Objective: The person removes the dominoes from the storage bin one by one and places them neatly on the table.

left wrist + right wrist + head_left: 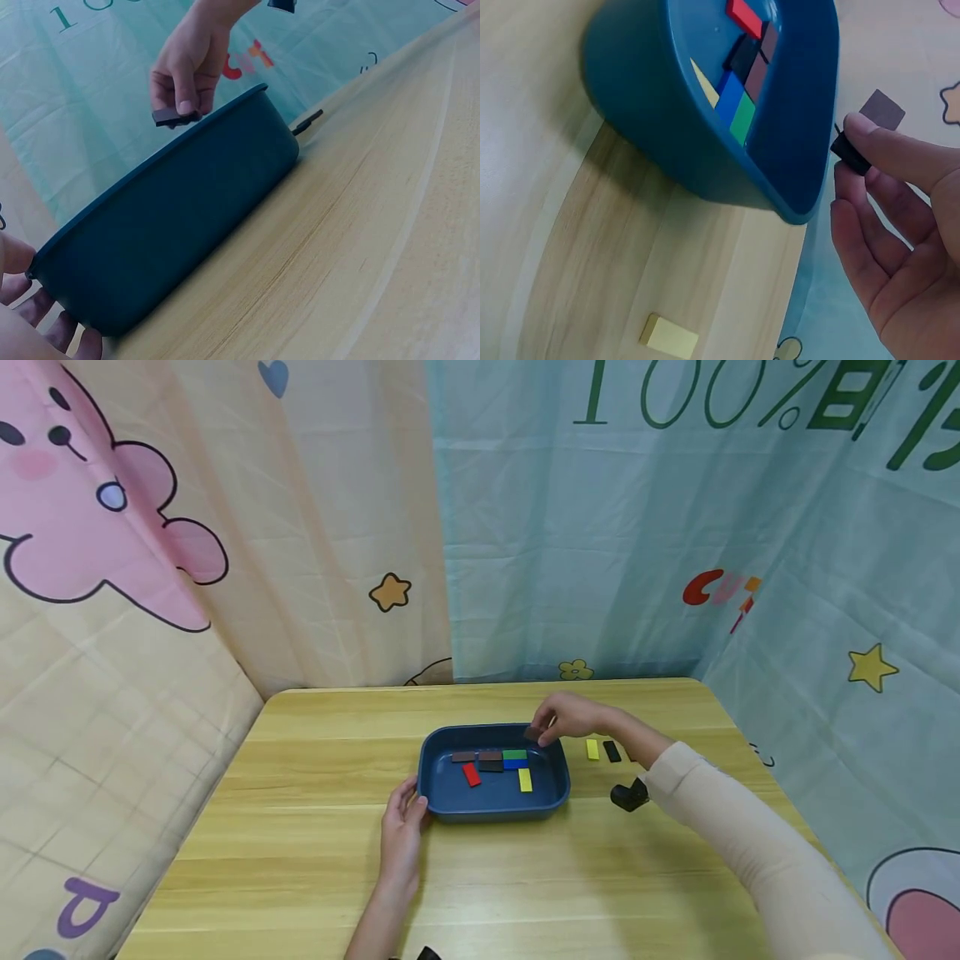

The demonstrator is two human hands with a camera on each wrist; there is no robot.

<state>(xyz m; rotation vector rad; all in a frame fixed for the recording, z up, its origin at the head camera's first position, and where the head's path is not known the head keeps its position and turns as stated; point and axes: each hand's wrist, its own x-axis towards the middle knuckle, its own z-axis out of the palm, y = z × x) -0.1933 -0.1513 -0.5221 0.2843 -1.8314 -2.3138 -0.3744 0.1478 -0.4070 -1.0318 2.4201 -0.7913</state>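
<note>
A dark blue plastic tub [495, 816] sits on the table, holding several small flat rectangular blocks. Among them are a red block [471, 774], a green block [514, 754], a blue block [730, 100] and a yellow block [525, 780]; brown and black ones lie beside these. My left hand [401, 839] grips the tub's left end, fingers against the outer wall. Above the far right rim, my right hand [573, 717] pinches a brown block [883, 110] and a black block [850, 154] between thumb and fingers.
Right of the tub lie another yellow block [592, 749] and a black block [612, 751], with more partly hidden behind the right forearm. A black wrist device [629, 795] shows beside the right sleeve. Patterned curtains [585, 543] hang behind the wooden table [315, 777].
</note>
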